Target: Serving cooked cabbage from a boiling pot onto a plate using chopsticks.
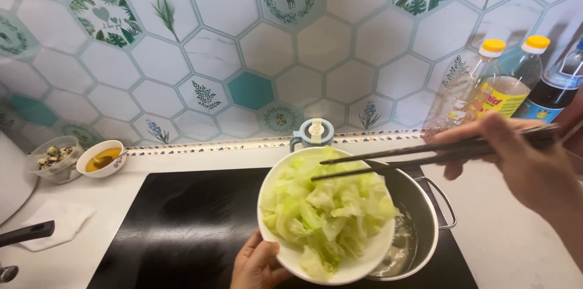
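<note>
Left hand (258, 265) grasping white bowl (328, 261) of chopped cabbage (325, 213), tilted over steel pot (419, 216) on black hob (188, 228). Right hand (516, 158) clenched on chopsticks (419, 155), tips at cabbage. Step in hand: transfer. Likely required: steeper tilt, sweeping toward pot.

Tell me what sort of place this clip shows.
Most likely a home kitchen: a black cooktop set in a white counter, a steel pot on it, hexagon wall tiles, and oil and sauce bottles by the wall.
</note>
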